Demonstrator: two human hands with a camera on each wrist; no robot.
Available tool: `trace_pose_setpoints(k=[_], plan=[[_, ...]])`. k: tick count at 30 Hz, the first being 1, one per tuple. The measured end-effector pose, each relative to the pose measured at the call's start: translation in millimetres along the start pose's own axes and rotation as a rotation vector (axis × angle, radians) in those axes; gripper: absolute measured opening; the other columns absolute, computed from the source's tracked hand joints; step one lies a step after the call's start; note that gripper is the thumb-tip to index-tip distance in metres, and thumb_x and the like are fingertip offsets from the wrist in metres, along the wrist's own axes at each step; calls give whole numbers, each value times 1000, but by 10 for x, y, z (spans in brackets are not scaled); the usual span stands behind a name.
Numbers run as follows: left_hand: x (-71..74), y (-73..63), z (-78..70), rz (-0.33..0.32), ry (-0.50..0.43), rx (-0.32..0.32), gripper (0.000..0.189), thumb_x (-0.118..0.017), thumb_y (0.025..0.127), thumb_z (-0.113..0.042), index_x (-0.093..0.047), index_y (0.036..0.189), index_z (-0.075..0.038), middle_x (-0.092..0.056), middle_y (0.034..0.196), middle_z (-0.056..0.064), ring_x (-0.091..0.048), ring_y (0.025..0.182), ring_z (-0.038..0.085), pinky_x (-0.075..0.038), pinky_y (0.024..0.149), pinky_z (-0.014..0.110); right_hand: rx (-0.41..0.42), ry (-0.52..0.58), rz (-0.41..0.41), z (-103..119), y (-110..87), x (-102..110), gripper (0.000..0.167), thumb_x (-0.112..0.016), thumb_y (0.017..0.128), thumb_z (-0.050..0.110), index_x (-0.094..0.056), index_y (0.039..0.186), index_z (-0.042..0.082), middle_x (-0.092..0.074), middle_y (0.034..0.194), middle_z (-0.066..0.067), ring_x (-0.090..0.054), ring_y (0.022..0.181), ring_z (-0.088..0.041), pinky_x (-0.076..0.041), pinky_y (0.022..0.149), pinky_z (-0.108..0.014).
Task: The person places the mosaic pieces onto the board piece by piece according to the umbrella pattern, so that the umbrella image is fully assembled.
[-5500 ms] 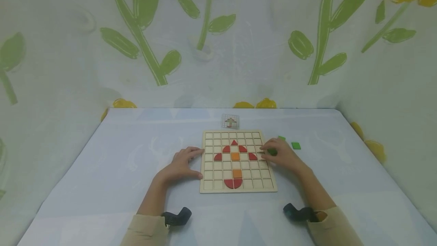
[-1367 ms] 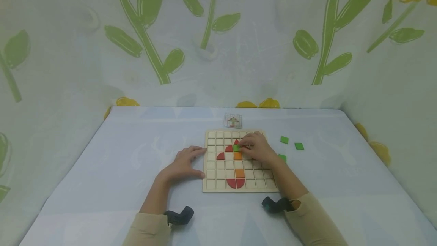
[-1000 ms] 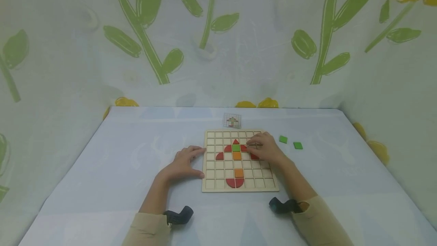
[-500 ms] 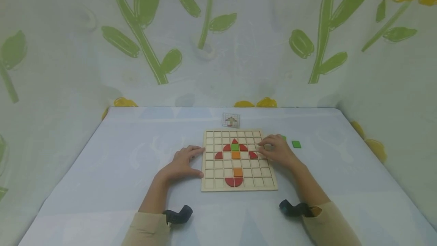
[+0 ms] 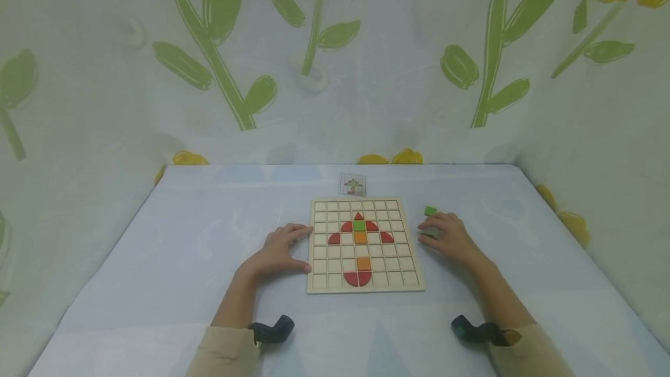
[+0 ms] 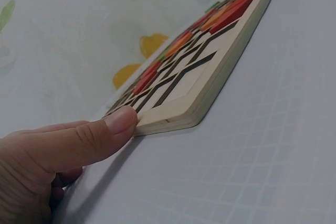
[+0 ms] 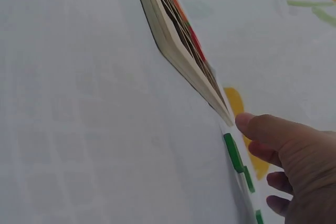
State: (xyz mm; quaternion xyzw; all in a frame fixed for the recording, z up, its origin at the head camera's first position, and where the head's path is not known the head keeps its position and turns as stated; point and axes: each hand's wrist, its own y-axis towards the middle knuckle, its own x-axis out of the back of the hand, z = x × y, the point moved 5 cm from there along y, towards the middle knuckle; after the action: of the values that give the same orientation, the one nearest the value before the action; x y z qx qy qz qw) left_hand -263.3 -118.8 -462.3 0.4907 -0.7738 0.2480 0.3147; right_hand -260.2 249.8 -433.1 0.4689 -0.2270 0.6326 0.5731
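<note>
A wooden grid board point(image 5: 321, 281) lies on the table, bearing red, orange and green tiles. Along its left edge, my left hand point(image 5: 277, 252) rests with thumb and index finger spread; the left wrist view shows the thumb point(image 6: 119, 121) against the board's near corner. My right hand point(image 5: 452, 240) is off the board's right side, thumb and fingers parted over a green square tile point(image 7: 233, 151) on the table. Another green tile point(image 5: 430, 211) lies just beyond its fingertips. A green tile point(image 5: 359, 226) sits under the red triangle point(image 5: 358, 216) on the board.
Behind the board lies a small pattern card point(image 5: 353, 184) printed with a gridded figure. The white cloth-covered table point(image 5: 157, 272) meets flower-printed curtains point(image 5: 387, 92) at its back and sides.
A green tile was set into the board beneath the red triangle by my right hand, which has since drawn back rightward to the loose green tiles. My left hand stays at the left edge.
</note>
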Motion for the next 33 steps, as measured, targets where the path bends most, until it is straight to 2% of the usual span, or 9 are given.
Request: trace_pose_setpoints(k=[6,11,18,23,33], plan=[[2,-15,-1,4,-13,15,89,-85,61,-42,-48,140,-21,-44,141,3,-34,130,29,-30,103,54,30,5,-7,-46,-85,60,16,-77,75,11,-72,90,10,-68,96,-7,-52,93,-27,-37,83,-44],[6,-14,3,-1,-7,2,88,-84,62,-42,-48,140,-21,-44,141,3,-34,131,29,-29,104,54,53,7,-11,-84,-132,72,17,-78,73,11,-72,89,11,-71,93,-6,-55,95,-28,-35,87,-47],[0,2,6,3,6,-10,88,-84,62,-43,-48,140,-21,-44,141,3,-35,130,28,-29,104,53,23,9,-11,-122,-147,41,18,-78,72,9,-72,88,12,-71,93,-5,-53,95,-26,-34,86,-45],[-5,11,16,2,12,-14,87,-84,63,-41,-47,140,-21,-44,142,3,-34,131,28,-29,104,53,32,28,-31,-103,-137,43,18,-79,71,6,-72,86,13,-71,91,-3,-53,93,-25,-35,86,-43],[-12,5,16,-1,9,-13,87,-84,63,-40,-48,140,-21,-45,140,3,-36,129,28,-30,102,53,157,45,-110,30,-104,40,19,-79,68,1,-72,82,13,-71,88,-3,-53,87,-21,-34,78,-37]])
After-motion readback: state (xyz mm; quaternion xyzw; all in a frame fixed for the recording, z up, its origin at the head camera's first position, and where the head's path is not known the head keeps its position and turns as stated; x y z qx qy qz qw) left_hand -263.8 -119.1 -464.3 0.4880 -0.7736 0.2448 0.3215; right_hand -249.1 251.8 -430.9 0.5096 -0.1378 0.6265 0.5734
